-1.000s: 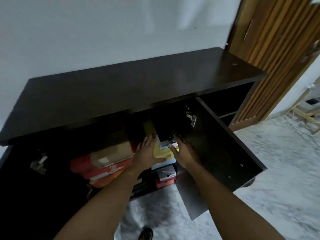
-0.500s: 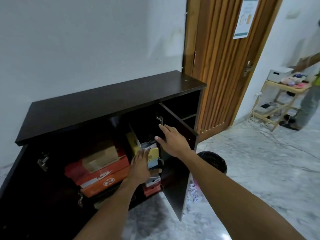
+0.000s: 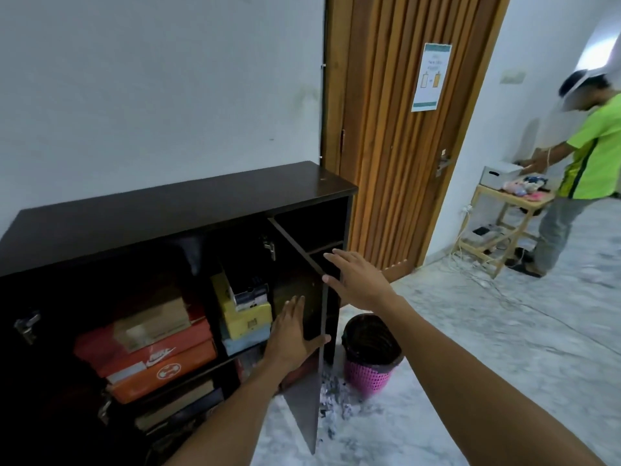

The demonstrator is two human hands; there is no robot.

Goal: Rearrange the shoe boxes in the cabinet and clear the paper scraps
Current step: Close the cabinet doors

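Cabinet (image 3: 168, 216) stands open: orange box (image 3: 174, 368) lies long side out, yellow box (image 3: 250, 319) end-on. Left hand (image 3: 290, 334) flat on matte door (image 3: 300, 395), right hand (image 3: 361, 280) open, fingers spread.

L hand (image 3: 291, 334) is out in front, fingers straight & close together pointing up, palm facing away, thumb splayed to the right. L forearm (image 3: 232, 412) comes up from bottom centre-left, bare, wrist roughly in line w/ it. R hand (image 3: 359, 280) is higher & to the right, fingers straight, slightly fanned, aimed up-left, palm down & fwd, thumb stuck out to its left. R forearm (image 3: 477, 381) runs in from bottom right, bare, elbow out of shot. Hands apart, not touching.
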